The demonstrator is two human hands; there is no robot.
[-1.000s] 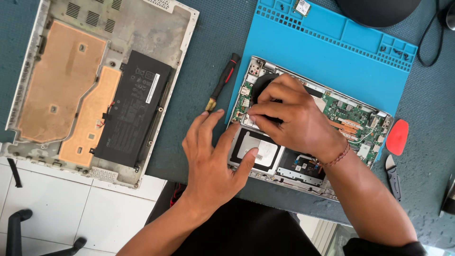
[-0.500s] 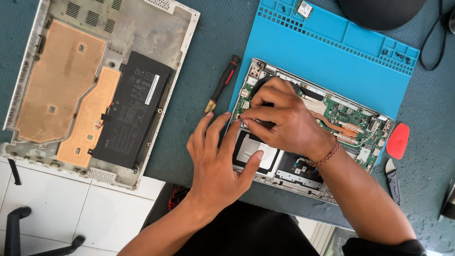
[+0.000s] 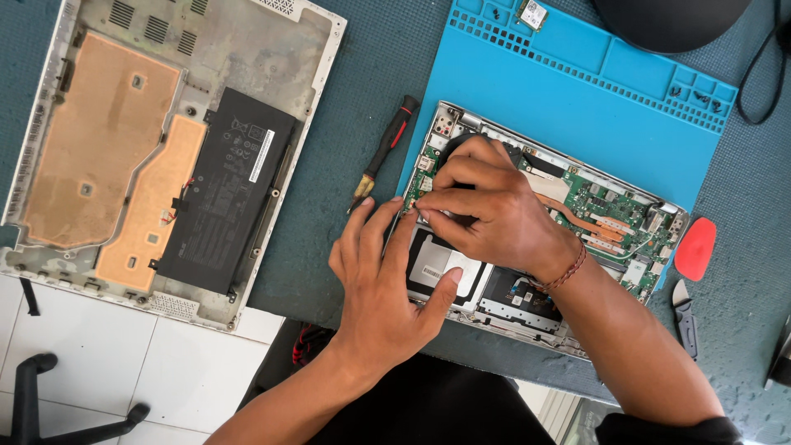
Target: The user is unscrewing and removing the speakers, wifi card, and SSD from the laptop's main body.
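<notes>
I see the right hand [image 3: 494, 214] with thumb and index tip pressed together, pinching something tiny at the left edge of the open laptop chassis [image 3: 527, 305]; too small to tell what. Other right fingers curl over the black fan area. Left hand [image 3: 387, 280] lies flat, fingers together and extended, tips touching the same chassis edge just beside the pinch, thumb out across the silver drive. The chassis sits half on the blue repair mat [image 3: 577, 91], green board exposed. A screwdriver [image 3: 383, 152] lies just left of it on the teal desk [image 3: 371, 66]. Further left, well apart: the bottom cover [image 3: 272, 41] with black battery [image 3: 227, 189]. A red pry pick [image 3: 696, 247] lies at the right.
</notes>
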